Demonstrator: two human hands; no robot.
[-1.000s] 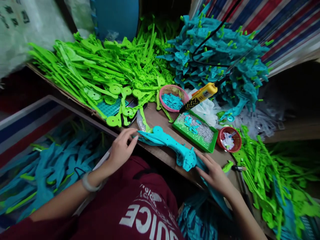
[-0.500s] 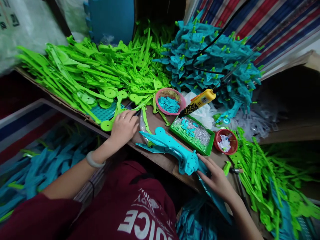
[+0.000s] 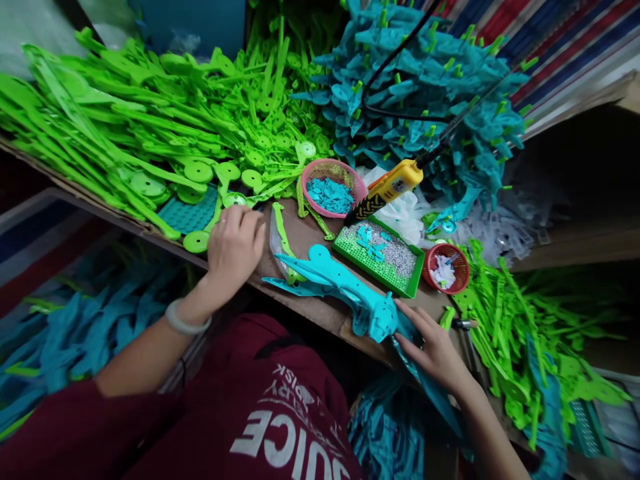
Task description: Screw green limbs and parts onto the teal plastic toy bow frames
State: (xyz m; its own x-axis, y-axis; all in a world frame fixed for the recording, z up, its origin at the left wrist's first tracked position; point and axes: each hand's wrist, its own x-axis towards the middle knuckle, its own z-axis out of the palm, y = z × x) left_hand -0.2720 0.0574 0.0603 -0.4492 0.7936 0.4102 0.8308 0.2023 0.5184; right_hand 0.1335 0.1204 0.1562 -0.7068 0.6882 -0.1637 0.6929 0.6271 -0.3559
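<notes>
My left hand (image 3: 236, 243) is bent over the green plastic parts at the table's front edge. Its fingers are curled and their tips hidden; a green part with a round disc (image 3: 234, 199) shows right at them. My right hand (image 3: 434, 343) has its thumb and fingers around a blue plastic shell (image 3: 435, 395) that slopes down past the table edge. Its fingertips also touch the head end of a blue animal-shaped piece (image 3: 350, 287) lying along the edge. Under that piece's tail end lies a narrow green part (image 3: 283, 233) beside clear plastic.
A yellow-and-black electric screwdriver (image 3: 390, 190) hangs over a green tray (image 3: 417, 283) of screws and small blue pieces. Behind stand a pink basket (image 3: 361, 193) and a red basket (image 3: 465, 281). Green parts (image 3: 150, 113) and blue assemblies (image 3: 390, 87) pile up; a hammer (image 3: 465, 325) lies at right.
The view has shifted a little. My left hand's fingers have curled further down among the green parts, and a disc now shows at their tips. My right hand stays on the blue shell.
</notes>
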